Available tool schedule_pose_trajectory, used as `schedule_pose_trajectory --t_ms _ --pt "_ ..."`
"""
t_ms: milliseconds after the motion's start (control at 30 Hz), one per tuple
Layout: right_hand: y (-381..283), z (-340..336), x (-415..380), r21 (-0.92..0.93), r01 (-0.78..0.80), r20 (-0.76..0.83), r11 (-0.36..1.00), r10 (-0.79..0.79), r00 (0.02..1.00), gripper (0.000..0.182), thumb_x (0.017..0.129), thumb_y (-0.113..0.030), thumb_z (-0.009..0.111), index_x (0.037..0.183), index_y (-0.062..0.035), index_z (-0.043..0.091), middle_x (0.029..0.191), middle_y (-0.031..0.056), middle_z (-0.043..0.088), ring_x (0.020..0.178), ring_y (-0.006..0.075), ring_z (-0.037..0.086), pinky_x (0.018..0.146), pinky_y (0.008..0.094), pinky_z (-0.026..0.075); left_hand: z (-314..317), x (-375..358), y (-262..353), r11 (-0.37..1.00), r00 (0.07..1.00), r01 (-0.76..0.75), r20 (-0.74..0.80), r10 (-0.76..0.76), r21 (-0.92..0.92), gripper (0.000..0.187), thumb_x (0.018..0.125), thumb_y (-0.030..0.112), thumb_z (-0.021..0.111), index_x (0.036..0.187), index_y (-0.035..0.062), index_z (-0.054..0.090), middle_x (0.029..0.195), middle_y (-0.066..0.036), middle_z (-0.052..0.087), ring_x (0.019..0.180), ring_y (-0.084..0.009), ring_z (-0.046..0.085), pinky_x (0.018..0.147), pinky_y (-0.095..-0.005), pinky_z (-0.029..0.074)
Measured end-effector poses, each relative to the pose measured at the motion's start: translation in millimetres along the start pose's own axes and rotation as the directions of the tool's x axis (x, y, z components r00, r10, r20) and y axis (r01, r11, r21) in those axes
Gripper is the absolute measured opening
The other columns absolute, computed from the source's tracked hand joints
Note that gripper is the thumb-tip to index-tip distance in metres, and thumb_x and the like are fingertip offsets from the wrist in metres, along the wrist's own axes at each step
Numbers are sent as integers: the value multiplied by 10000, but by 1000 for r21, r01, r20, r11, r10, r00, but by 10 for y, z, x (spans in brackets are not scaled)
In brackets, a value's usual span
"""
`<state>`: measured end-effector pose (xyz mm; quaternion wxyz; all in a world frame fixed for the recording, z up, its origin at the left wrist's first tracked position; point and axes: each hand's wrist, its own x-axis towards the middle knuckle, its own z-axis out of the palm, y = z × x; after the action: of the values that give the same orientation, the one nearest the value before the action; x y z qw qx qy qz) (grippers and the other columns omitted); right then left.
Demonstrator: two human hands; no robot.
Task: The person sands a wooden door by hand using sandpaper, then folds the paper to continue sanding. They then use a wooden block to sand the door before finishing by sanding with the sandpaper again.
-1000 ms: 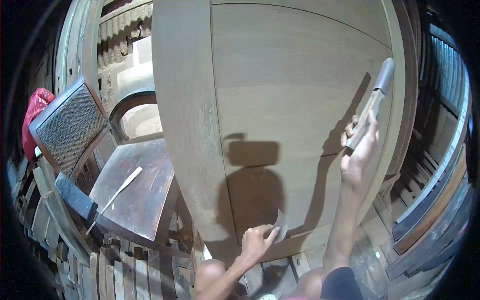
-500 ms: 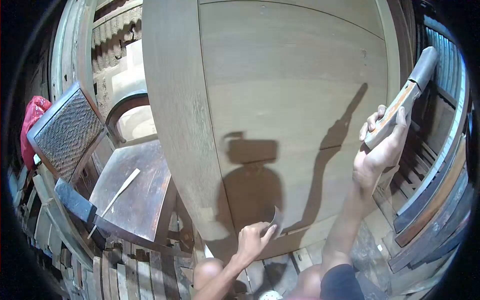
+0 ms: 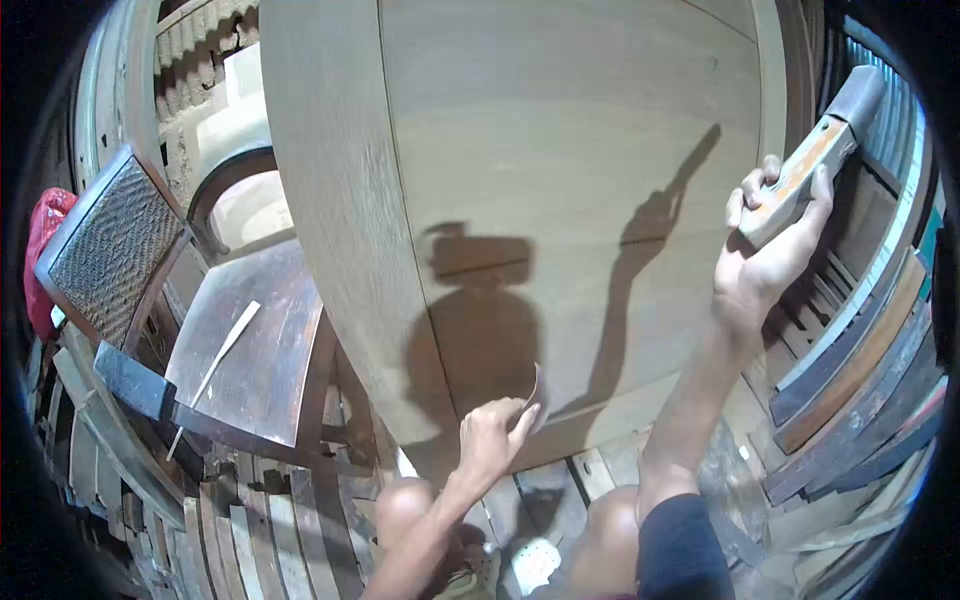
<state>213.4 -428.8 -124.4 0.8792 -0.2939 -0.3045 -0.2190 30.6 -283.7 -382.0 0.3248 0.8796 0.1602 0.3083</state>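
Note:
My right hand [image 3: 775,225] is raised on the right, its fingers wrapped around a long grey block-like tool [image 3: 805,172] with an orange strip along its side. The tool's grey, rounded end [image 3: 857,98] points up and to the right. Lower in the middle, my left hand [image 3: 490,440] pinches a thin curved sheet [image 3: 540,398], whose exact kind I cannot make out. Both hands are in front of a large wooden panel [image 3: 570,150] with a framed edge. Shadows of my head and right arm fall across it.
On the left stands a wooden chair with a woven back [image 3: 120,255]; a pale thin stick [image 3: 228,352] lies over its seat [image 3: 265,345]. A red bag [image 3: 48,260] hangs behind it. Curved wooden slats [image 3: 850,375] are stacked at right. Planks [image 3: 285,530] form the floor.
The view has tipped down and a little to the right, so the panel and chair appear further left. My right hand has risen slightly with the tool; my left hand still pinches the sheet.

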Motion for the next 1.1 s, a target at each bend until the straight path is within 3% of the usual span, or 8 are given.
schedule_pose_trajectory --t_ms 433,733,1100 --pt "-48 13 4 -58 50 57 997 -47 997 381 983 -391 517 1200 -82 463 911 86 511 672 145 498 489 276 385 -67 -25 54 999 1000 -3 -5 2 -48 258 892 262 717 890 6 749 834 -176 721 749 -341 704 679 -400 545" --pt "-14 101 -68 -71 6 119 997 2 993 379 977 -375 538 1206 -78 484 885 78 510 667 145 495 477 272 386 -81 -44 48 998 999 -31 -32 30 -49 229 897 243 711 861 19 738 773 -138 702 700 -304 689 643 -392 530" --pt "23 147 -111 -86 37 188 996 -21 982 390 986 -362 545 1240 -72 485 883 78 510 654 144 497 482 268 397 -143 -31 107 998 999 -26 -45 23 -50 263 906 262 704 874 2 736 774 -173 693 699 -337 682 644 -401 530"
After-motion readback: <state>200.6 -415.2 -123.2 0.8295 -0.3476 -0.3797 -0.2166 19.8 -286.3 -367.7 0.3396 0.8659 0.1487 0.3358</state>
